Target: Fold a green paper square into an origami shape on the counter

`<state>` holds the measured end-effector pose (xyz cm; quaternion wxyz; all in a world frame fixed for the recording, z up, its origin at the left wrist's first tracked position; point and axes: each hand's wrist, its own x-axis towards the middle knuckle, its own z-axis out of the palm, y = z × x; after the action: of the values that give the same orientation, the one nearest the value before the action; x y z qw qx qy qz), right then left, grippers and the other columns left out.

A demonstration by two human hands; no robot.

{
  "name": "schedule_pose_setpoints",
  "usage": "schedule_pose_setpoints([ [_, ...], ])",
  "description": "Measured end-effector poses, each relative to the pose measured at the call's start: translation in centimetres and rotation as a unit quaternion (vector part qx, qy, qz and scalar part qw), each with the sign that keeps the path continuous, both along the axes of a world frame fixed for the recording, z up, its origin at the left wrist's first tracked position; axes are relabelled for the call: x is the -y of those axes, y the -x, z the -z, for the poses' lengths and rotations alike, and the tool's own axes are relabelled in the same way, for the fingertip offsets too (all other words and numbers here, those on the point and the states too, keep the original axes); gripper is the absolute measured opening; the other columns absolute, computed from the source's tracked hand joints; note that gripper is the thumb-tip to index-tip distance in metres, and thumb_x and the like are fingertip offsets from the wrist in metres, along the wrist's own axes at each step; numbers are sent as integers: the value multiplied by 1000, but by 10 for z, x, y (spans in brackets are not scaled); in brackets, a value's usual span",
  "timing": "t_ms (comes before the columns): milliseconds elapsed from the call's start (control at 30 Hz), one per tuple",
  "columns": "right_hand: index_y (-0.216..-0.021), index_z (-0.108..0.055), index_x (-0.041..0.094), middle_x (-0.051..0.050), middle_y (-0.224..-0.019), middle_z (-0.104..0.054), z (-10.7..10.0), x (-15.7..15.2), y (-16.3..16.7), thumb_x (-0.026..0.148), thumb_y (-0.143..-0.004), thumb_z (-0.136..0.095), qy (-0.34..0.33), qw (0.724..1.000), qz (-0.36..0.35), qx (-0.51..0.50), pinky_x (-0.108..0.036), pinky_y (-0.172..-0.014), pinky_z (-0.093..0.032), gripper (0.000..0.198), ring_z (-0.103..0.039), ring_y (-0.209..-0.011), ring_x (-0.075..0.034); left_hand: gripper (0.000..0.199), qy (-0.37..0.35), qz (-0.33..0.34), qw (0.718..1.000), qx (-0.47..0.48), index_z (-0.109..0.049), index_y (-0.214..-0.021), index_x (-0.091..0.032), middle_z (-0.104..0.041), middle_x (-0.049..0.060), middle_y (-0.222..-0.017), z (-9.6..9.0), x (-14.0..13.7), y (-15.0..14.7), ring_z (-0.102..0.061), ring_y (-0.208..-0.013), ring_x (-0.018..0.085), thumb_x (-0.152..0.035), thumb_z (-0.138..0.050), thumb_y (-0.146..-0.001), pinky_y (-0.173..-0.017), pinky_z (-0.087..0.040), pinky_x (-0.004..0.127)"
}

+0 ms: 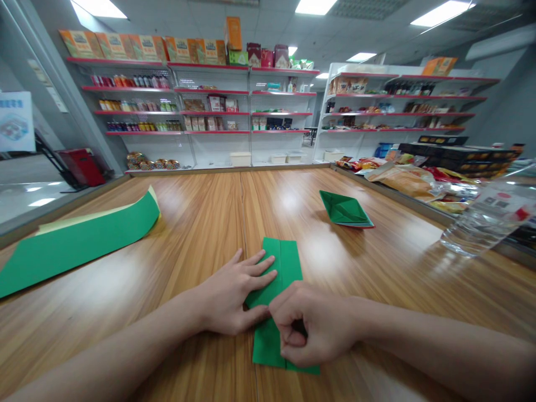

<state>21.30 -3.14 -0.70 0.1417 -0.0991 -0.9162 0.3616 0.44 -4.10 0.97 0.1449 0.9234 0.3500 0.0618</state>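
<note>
Lying under spread fingers (263, 279) of the left hand (234, 293) and curled fingers of the right hand (320, 321), the green paper (288, 265) has been creased lengthwise; its flattening is judged unfinished.

Left hand (238, 287): bare, slim tapering fingers, nail detail too small to tell | Left forearm (154, 332): bare, smooth in outline, narrowing to a bare wrist | Right hand (316, 321): bare, rounded knuckles | Right forearm (410, 332): bare, broadening away from the wrist
</note>
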Motion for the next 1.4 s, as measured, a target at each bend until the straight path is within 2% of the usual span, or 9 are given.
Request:
schedule_pose_setpoints([
  [167,-56,-45,17,7,-53,-45,-5,-3,-1,12,-64,-58,-16,997,11,69,-17,-50,-33,16,-41,-50,-6,69,-2,9,1000,-5,-36,-140,-19,-26,16,-149,-1,0,0,-17,-138,37,-44,-56,-80,-105,-13,68],
  [400,-57,-47,17,8,-52,-46,-9,-3,-3,14,-64,-58,-22,993,31,111,-17,-48,-31,14,-39,-48,-5,76,24,47,999,15,-36,-141,-20,-23,17,-149,-2,-2,1,-16,-137,39,-51,-61,-76,-105,-10,68],
  [500,-56,-48,17,8,-51,-45,-10,-3,-2,12,-61,-58,-20,992,47,113,-17,-47,-29,12,-39,-47,-5,74,38,58,997,33,-39,-139,-23,-23,14,-150,-2,-1,1,-16,-137,39,-47,-65,-74,-106,-9,68],
  [600,-55,-48,16,8,-51,-46,-12,-9,-3,10,-59,-57,-18,989,94,109,-17,-45,-27,12,-38,-47,-5,65,43,62,996,42,-47,-134,-26,-21,10,-151,-2,-1,1,-16,-137,40,-45,-66,-74,-106,-10,68],
  [767,-52,-45,16,8,-48,-42,-16,-20,-6,9,-57,-57,7,982,144,123,-17,-43,-26,15,-37,-47,-5,66,38,84,994,61,-49,-132,-22,-27,12,-150,-2,0,-1,-18,-137,39,-47,-66,-74,-109,-16,61],
  [967,-54,-44,17,9,-48,-40,-18,-25,-11,12,-57,-58,36,975,158,152,-17,-41,-25,15,-35,-47,-6,69,49,115,991,54,-48,-133,-19,-42,15,-142,-7,4,-6,-21,-136,39,-48,-66,-73,-111,-16,58],
  [1167,-54,-45,17,9,-47,-39,-23,-31,-16,11,-58,-58,68,968,159,179,-18,-40,-25,14,-34,-47,-6,74,48,140,985,92,-44,-136,-19,-40,15,-143,-3,6,-7,-25,-135,39,-47,-67,-72,-110,-19,57],
  [1400,-53,-43,16,9,-46,-35,-27,-37,-15,13,-57,-63,105,963,174,176,-17,-39,-23,21,-31,-46,-5,71,41,140,987,72,-49,-132,-15,-33,18,-147,-6,6,-8,-24,-136,37,-45,-69,-71,-113,-17,51],
])
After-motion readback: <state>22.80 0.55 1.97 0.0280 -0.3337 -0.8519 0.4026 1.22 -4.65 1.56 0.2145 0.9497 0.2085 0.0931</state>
